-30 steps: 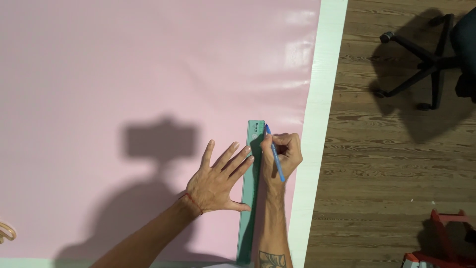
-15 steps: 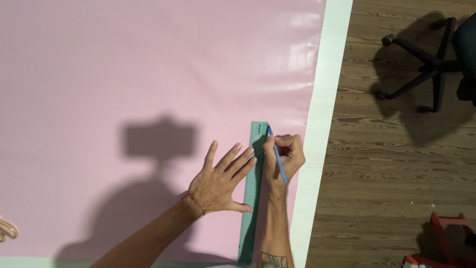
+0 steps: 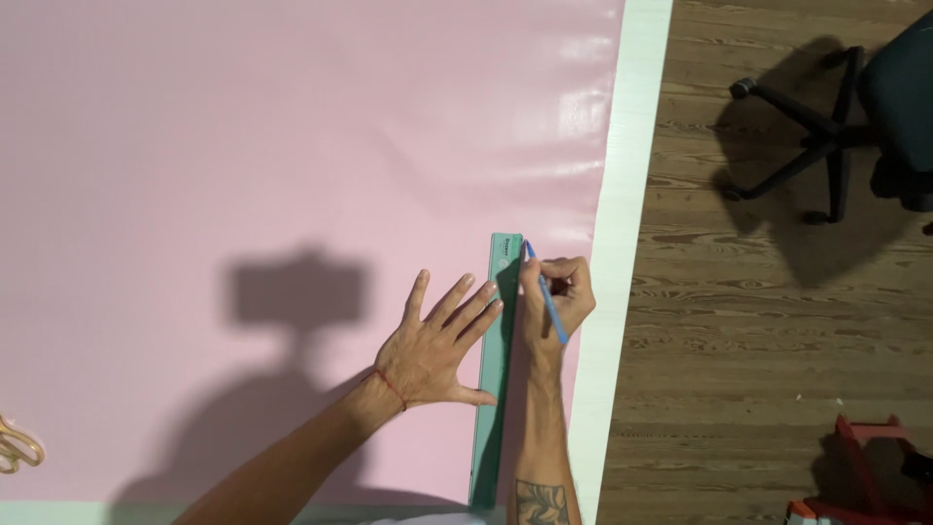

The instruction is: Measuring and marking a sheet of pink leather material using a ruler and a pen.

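Since a moment ago the right hand (image 3: 556, 297) has crept a little up the frame along the ruler's edge, so the pen tip now sits almost level with the ruler's top end; the left hand has barely shifted. That left hand (image 3: 434, 347) lies flat and palm down in the lower middle of the frame, fingers spread wide, the fingertips and thumb pressing on the ruler (image 3: 496, 369), with a thin red thread around the wrist. The ruler is a long, narrow strip of pale green, flat and straight-edged, running from the bottom edge up toward the centre. Just right of it, the right hand's fingers are curled together and pinch a slim blue pen (image 3: 546, 294), tilted, its point touching the sheet beside the ruler's upper right corner. A dark tattoo shows on the right forearm at the bottom. Under both hands spreads a large pink sheet (image 3: 243, 146), smooth and slightly glossy, with soft ripples catching light near its right side. It lies on a pale white table (image 3: 637, 146), seen as a strip along the right. Beyond that is brown wooden plank flooring (image 3: 739, 389), a black wheeled office chair (image 3: 846, 117) in the upper right, something red (image 3: 865, 476) in the lower right corner, and gold-coloured scissor handles (image 3: 17, 452) at the lower left edge.
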